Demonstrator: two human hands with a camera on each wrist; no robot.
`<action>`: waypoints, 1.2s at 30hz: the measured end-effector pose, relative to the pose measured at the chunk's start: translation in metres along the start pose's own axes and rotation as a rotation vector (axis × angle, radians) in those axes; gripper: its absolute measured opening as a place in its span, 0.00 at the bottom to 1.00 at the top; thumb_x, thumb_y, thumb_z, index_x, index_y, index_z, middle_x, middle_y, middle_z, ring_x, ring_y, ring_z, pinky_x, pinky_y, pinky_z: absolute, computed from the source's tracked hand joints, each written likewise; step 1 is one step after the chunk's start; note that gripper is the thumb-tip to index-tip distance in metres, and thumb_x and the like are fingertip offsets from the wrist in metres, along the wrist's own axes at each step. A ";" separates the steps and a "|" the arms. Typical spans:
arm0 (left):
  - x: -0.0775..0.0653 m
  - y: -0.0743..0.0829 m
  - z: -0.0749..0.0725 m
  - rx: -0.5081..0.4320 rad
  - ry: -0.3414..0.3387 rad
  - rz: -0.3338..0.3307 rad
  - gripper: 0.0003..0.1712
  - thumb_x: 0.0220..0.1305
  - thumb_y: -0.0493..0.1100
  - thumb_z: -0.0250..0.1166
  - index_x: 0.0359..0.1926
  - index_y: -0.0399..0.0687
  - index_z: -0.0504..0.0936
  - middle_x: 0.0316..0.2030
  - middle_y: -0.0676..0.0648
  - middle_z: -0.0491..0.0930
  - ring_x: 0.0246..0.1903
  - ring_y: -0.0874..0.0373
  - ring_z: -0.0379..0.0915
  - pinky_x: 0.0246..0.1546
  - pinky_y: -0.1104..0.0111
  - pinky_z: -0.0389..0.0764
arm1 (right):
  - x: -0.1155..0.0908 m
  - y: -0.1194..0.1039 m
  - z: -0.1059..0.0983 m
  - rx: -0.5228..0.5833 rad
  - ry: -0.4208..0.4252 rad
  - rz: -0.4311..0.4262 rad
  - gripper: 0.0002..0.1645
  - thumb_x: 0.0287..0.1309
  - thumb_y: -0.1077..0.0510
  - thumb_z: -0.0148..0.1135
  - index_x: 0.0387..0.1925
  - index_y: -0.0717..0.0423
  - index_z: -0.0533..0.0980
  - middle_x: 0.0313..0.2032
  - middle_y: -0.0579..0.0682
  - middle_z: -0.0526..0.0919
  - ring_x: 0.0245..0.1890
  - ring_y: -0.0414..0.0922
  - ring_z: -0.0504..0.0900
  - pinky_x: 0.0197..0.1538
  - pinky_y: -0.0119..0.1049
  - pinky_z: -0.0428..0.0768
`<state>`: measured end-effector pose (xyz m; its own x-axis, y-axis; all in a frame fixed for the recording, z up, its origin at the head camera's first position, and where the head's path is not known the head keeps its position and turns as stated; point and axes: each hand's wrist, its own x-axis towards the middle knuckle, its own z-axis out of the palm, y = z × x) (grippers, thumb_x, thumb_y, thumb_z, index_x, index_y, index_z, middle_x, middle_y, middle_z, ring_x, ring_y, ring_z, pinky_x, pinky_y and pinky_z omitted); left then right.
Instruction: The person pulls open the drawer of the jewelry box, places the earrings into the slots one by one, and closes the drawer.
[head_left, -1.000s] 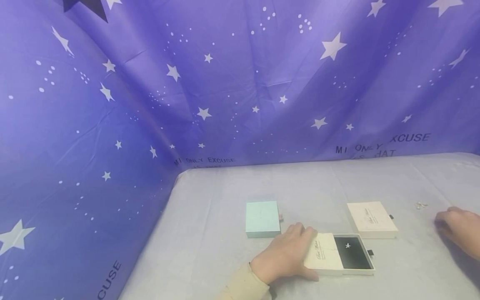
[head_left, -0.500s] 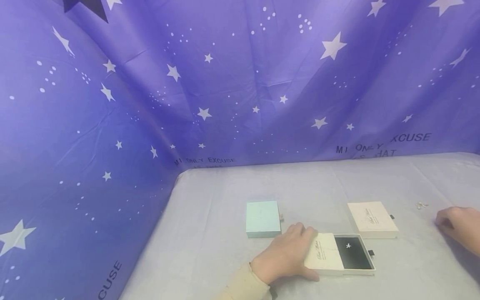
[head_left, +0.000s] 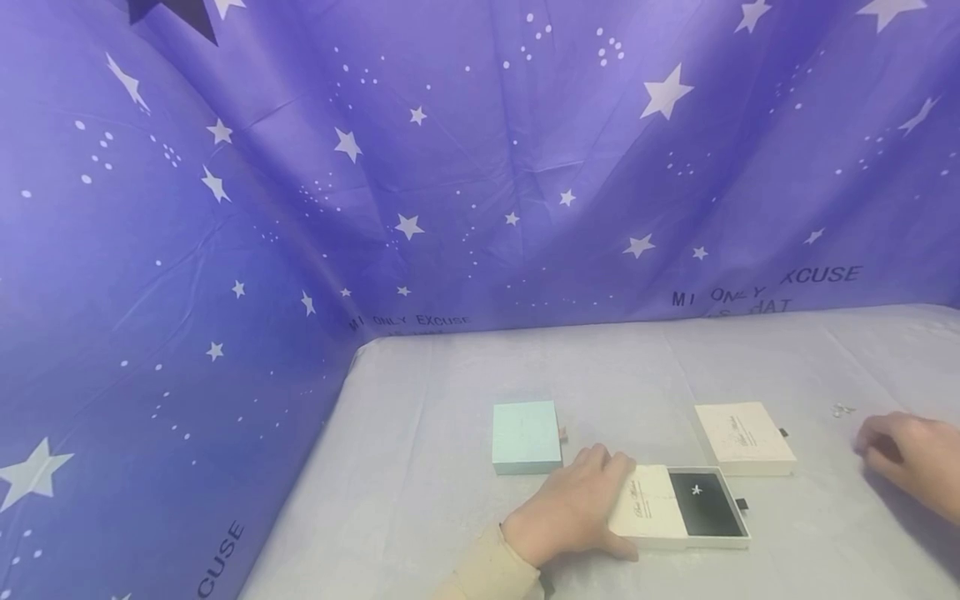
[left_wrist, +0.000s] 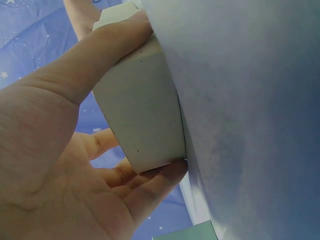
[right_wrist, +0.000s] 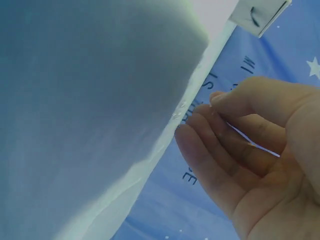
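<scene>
A cream drawer-style gift box (head_left: 654, 504) lies with its drawer pulled out to the right. A small white star-shaped piece (head_left: 696, 491) sits on the drawer's black pad (head_left: 705, 517). My left hand (head_left: 573, 508) grips the sleeve's left end; in the left wrist view its thumb and fingers lie on opposite sides of the box (left_wrist: 140, 110). Off to the right, my right hand (head_left: 911, 454) is above the table with thumb and fingertip pinched together. A tiny pale glint shows at that pinch in the right wrist view; its kind is too small to tell.
Several tiny silvery pieces (head_left: 842, 410) lie on the grey cloth (head_left: 427, 467) near the right hand. Behind the opened box stands a closed cream box (head_left: 742, 433). A mint-green box (head_left: 525, 435) is just beyond the left hand. A purple star-printed curtain (head_left: 480, 167) hangs behind.
My right hand has shifted slightly left, toward the boxes, its thumb and finger still pinched. The left hand and the boxes keep their places.
</scene>
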<state>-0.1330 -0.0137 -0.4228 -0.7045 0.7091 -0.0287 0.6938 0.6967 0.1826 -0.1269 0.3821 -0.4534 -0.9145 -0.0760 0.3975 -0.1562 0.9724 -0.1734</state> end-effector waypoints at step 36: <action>0.000 0.001 -0.001 0.001 -0.004 -0.008 0.51 0.37 0.64 0.80 0.62 0.56 0.67 0.38 0.59 0.65 0.35 0.70 0.59 0.27 0.82 0.63 | -0.009 -0.043 -0.019 0.030 0.144 -0.194 0.10 0.55 0.68 0.65 0.22 0.54 0.80 0.25 0.54 0.85 0.23 0.48 0.82 0.33 0.37 0.78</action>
<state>-0.1325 -0.0133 -0.4217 -0.7091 0.7043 -0.0343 0.6886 0.7021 0.1814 -0.1046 0.3457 -0.4328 -0.8040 -0.2266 0.5498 -0.3367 0.9355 -0.1069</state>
